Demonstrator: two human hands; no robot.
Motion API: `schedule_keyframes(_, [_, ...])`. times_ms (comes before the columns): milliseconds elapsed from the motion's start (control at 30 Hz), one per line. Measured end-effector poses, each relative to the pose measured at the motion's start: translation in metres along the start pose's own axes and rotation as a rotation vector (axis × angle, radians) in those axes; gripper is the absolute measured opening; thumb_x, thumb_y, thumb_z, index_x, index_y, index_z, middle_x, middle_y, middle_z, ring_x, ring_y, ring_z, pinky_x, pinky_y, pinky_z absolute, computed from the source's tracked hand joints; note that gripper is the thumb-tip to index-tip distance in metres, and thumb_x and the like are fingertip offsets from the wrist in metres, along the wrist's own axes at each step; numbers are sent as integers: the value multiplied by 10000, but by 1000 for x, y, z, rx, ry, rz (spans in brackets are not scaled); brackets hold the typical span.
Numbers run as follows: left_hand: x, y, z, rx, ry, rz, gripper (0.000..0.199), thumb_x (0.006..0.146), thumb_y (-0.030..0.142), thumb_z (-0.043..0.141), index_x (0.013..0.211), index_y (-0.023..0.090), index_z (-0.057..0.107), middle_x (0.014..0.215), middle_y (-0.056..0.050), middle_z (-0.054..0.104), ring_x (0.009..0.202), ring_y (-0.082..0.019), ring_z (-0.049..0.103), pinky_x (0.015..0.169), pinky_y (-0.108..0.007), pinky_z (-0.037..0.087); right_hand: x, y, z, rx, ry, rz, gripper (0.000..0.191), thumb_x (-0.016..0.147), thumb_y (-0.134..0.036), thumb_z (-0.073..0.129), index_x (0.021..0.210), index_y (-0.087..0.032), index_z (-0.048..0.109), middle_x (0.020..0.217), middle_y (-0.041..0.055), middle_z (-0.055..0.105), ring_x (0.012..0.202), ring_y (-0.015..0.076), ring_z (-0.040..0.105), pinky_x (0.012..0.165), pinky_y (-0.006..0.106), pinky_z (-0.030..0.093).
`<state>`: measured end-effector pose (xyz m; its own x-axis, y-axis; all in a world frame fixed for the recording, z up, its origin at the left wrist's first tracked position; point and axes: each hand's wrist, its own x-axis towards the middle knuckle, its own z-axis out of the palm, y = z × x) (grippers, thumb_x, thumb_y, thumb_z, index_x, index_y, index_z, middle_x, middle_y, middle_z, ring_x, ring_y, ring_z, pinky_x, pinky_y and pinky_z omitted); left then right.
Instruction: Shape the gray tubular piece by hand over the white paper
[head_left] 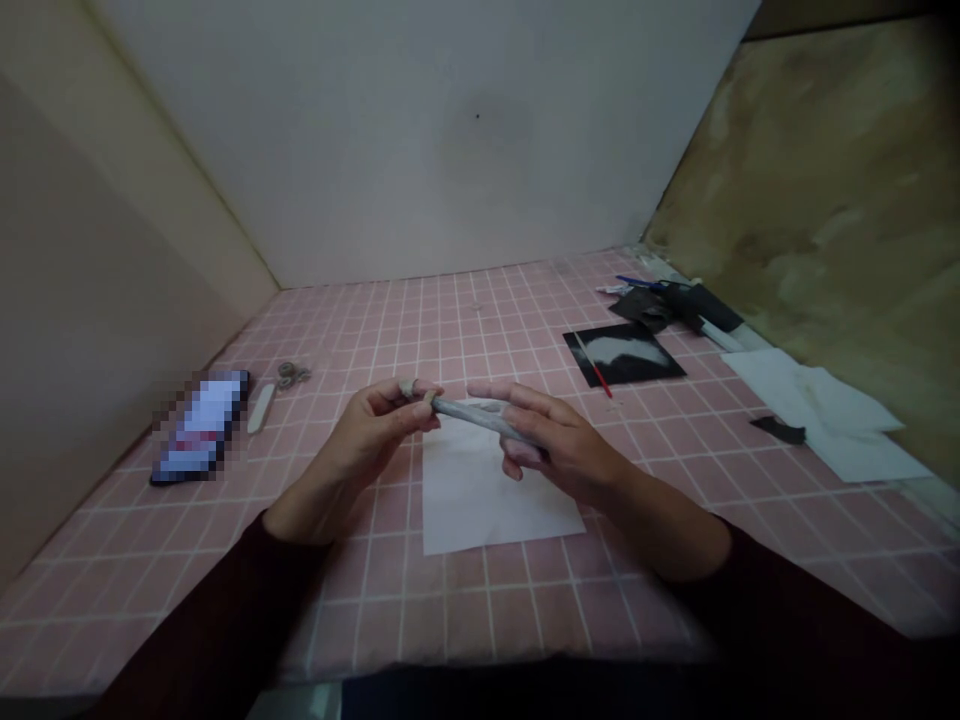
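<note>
Above a sheet of white paper, my two hands meet around a slim grey rod. My right hand is closed round the rod's thicker, near end, its index finger stretched along above it. At the rod's far left tip sits a small tan ring, pinched between the thumb and fingers of my left hand. Something pale wraps one of the left fingers. Whether the rod's tip passes fully through the ring is too small to tell.
A phone, a white flat stick and several small rings lie at left. To the right are a black sheet with whitish dust, a red-ended thin stick, dark scraps and white papers along the wall.
</note>
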<state>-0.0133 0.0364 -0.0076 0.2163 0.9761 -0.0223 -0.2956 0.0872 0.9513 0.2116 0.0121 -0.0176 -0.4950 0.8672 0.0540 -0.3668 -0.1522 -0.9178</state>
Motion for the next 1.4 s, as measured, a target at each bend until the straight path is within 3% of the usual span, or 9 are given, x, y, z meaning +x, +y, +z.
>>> schedule_keyframes(167, [1,-1,-6,-73,-115,-94,284,633,268,925,863,146,813,748,-28,742,595,-88,668,606,-170,561,0,-6,0,122,-27,121,288,944,-292,575,1203,-210,672,635,-63,444,482,70,257,498,235,457])
schedule_keyframes(267, [1,-2,-7,-89,-120,-68,267,646,251,919,865,148,807,753,-25,743,602,-88,670,603,-163,557,0,-5,0,52,-7,68,301,939,-310,592,1209,-196,660,669,-60,452,501,65,300,533,236,473])
schedule_keyframes(500, [1,0,-5,1,-59,3,228,650,222,908,834,158,790,779,-24,752,638,-96,669,644,-187,567,-2,-3,-1,-507,59,-167,398,990,-302,489,1355,-156,551,679,-43,508,570,102,483,579,265,451])
schedule_keyframes(633, [1,3,-4,56,-68,12,247,653,302,905,807,147,789,721,-19,722,605,-89,641,605,-176,549,-9,-7,2,-836,49,-288,414,996,-217,434,1400,-154,501,662,-50,510,574,113,470,579,273,392])
schedule_keyframes(733, [0,1,-3,95,-66,11,246,640,290,909,809,154,793,728,-20,719,613,-95,638,606,-186,549,-10,-7,2,-921,34,-328,434,994,-214,447,1423,-153,479,697,-43,528,572,109,466,595,284,394])
schedule_keyframes(900, [0,-4,-5,115,-123,-5,261,658,264,894,881,174,795,832,-35,744,701,-127,677,681,-232,572,-5,-2,-1,-506,-8,-139,404,1006,-298,462,1387,-176,519,681,-43,503,565,108,486,561,267,456])
schedule_keyframes(1067, [-5,-9,4,75,-89,14,232,671,211,881,873,166,777,796,-9,719,695,-107,655,692,-213,542,0,3,3,-168,8,-25,357,979,-319,531,1311,-201,589,772,-30,523,522,63,386,546,241,490])
schedule_keyframes(1267, [-9,-11,18,-6,-50,36,214,677,210,872,862,169,772,789,-4,698,688,-102,619,672,-207,510,1,5,7,-25,-13,-25,311,973,-325,545,1251,-214,627,781,-37,491,523,55,343,550,232,498])
schedule_keyframes(1400, [-8,-9,17,-37,-20,52,249,641,237,897,839,149,774,759,-3,683,656,-91,599,652,-200,493,-1,4,6,-128,11,-67,342,982,-319,524,1300,-211,594,775,-38,504,514,59,351,555,247,500])
